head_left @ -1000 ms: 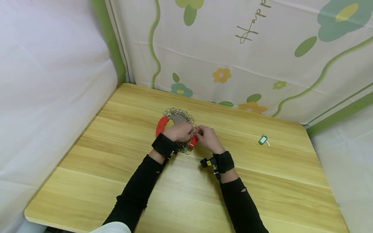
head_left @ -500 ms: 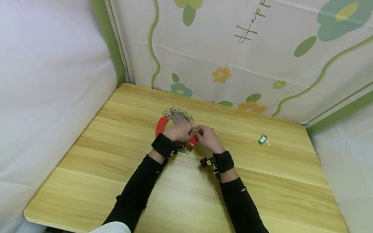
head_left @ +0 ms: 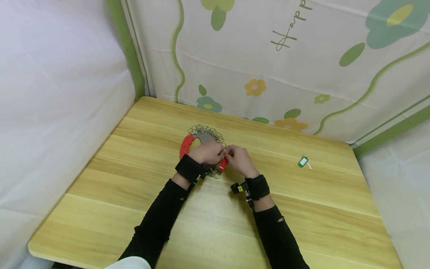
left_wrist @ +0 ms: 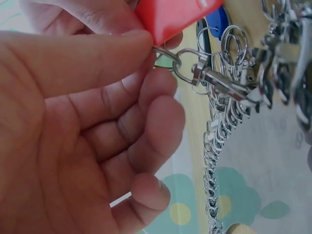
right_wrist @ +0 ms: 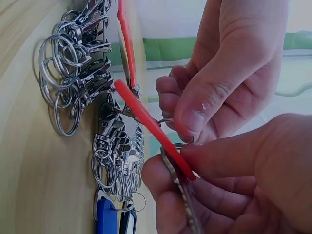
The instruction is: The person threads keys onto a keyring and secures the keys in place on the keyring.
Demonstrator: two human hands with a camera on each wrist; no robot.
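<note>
A large key holder with a grey metal plate (head_left: 203, 137) and a red curved handle (head_left: 186, 145) lies on the table, its edge lined with several snap clasps and rings. My left hand (head_left: 209, 152) reaches over it and pinches a small split ring (left_wrist: 161, 50) between thumb and fingers. That ring is linked to the eye of a swivel clasp (left_wrist: 219, 83). In my right hand (head_left: 240, 160), thumb and fingers grip a red key tag (right_wrist: 156, 129) and a silver key (right_wrist: 178, 178). The hands nearly touch, and fingertips partly hide the ring.
A green key tag (head_left: 303, 161) with a key lies apart on the right of the table (head_left: 319, 209). Blue tag (right_wrist: 106, 214) and black tag (right_wrist: 127, 222) hang from clasps on the holder. Patterned cloth (head_left: 235, 56) stands behind the table.
</note>
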